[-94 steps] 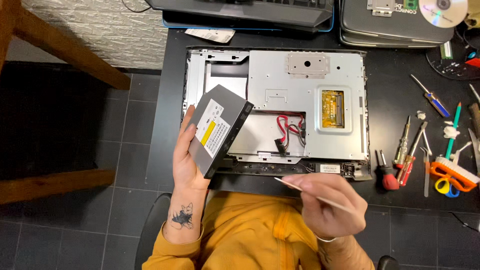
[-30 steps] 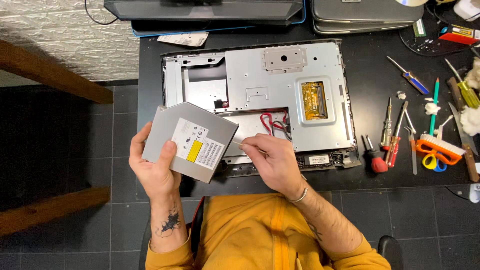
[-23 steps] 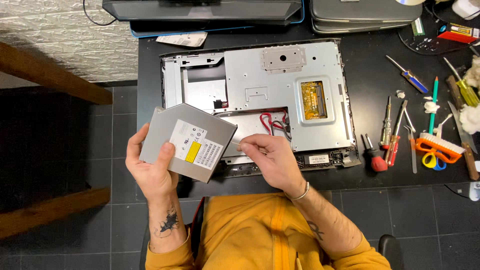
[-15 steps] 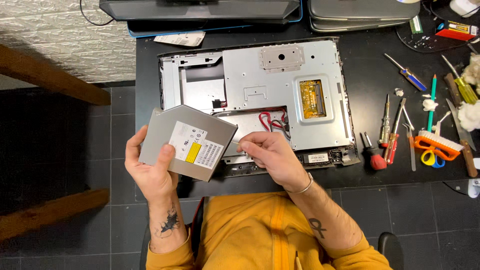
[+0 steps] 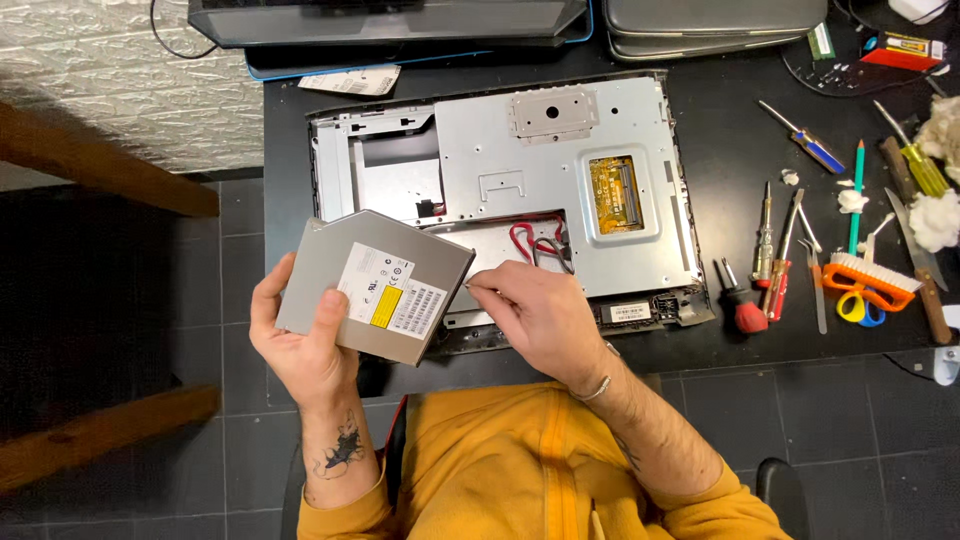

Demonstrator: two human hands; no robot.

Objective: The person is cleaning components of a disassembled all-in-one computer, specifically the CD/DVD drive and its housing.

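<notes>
- left hand (image 5: 300, 345) clamps the flat grey metal optical drive (image 5: 375, 285), held over the worktop's (image 5: 740, 130) near left edge; its palm is hidden.
- right hand (image 5: 545, 320) pinches at the drive's right edge, fingertips together; what they hold is hard to make out.
- open metal computer chassis (image 5: 560, 150) lies beyond.

Mustard-yellow zip-front top, sleeves pushed up to forearms. Left hand (image 5: 305, 350): dark tattoo on inner wrist. Right hand (image 5: 540, 315): 1 thin silver bracelet at wrist.
</notes>
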